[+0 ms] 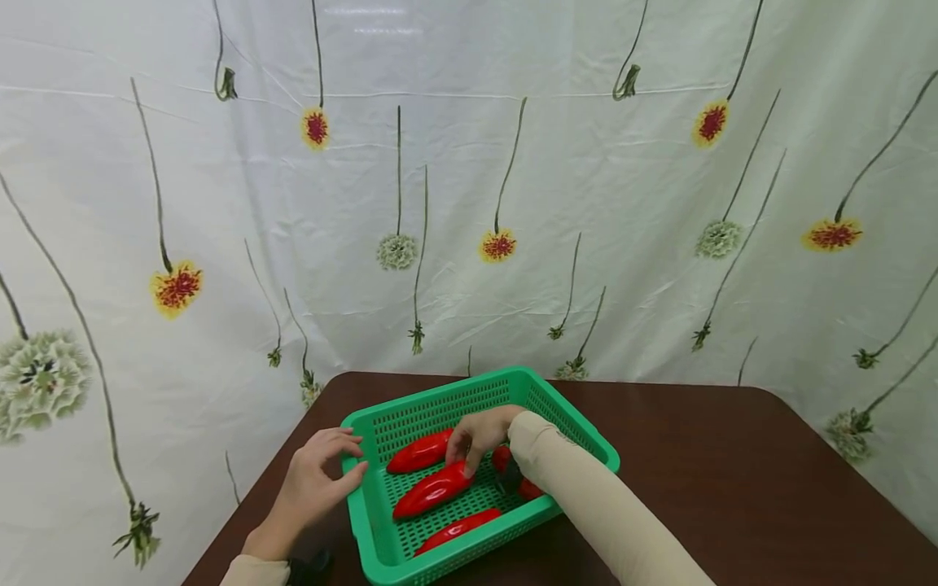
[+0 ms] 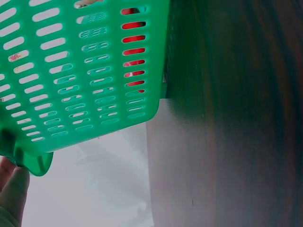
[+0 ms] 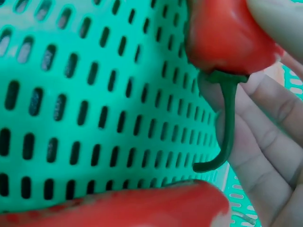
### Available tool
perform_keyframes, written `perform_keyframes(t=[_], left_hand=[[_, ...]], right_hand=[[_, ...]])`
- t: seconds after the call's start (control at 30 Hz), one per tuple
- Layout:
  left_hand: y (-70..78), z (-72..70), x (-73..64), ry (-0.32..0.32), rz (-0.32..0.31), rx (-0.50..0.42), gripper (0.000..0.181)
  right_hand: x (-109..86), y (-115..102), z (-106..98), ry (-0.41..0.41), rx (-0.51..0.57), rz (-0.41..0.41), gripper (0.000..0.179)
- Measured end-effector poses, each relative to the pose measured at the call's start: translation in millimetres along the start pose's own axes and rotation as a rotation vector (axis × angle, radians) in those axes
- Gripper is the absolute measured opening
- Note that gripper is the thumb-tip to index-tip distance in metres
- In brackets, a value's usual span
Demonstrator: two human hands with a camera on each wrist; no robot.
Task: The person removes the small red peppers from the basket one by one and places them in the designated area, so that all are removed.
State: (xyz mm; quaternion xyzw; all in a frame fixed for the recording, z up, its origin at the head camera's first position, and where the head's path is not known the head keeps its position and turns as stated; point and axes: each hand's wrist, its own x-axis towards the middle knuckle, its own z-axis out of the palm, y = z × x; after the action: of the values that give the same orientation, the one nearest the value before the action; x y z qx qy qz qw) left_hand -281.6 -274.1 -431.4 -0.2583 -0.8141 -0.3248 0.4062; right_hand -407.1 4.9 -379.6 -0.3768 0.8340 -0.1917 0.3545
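A green plastic basket (image 1: 513, 381) with slotted walls holds several glossy red peppers. My right hand (image 1: 479, 431) reaches inside and grips one red pepper (image 1: 436, 491) near its stem end. Close up in the right wrist view, thumb and fingers are on either side of that pepper (image 3: 227, 33), its curved green stem hanging down. Another pepper (image 3: 132, 208) lies below it. Over at the basket's left end, my left hand (image 1: 315, 480) holds the rim; in the left wrist view its fingers (image 2: 15, 189) touch the rim's underside.
More peppers lie in the basket: one behind (image 1: 421, 452), one in front (image 1: 458, 531), and others partly hidden by my right forearm. The basket stands on a dark brown table (image 1: 703, 472). Behind hangs a pale curtain (image 1: 454, 49) with printed flowers.
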Motion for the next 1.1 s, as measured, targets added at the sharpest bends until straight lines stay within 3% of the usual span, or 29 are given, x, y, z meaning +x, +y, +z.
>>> perform_keyframes(t=[0.63,1.1], left_hand=[[3.8,-1.6,-4.0,0.023,-0.010,0.000,0.029],[3.9,-0.4,-4.5,0.012,-0.004,-0.022,0.029]], right_hand=[[-10.8,-2.4,-9.5,-0.019,0.088,-0.049,0.029],[-22.2,-2.3,-12.9,0.033,0.187,-0.076,0.029]])
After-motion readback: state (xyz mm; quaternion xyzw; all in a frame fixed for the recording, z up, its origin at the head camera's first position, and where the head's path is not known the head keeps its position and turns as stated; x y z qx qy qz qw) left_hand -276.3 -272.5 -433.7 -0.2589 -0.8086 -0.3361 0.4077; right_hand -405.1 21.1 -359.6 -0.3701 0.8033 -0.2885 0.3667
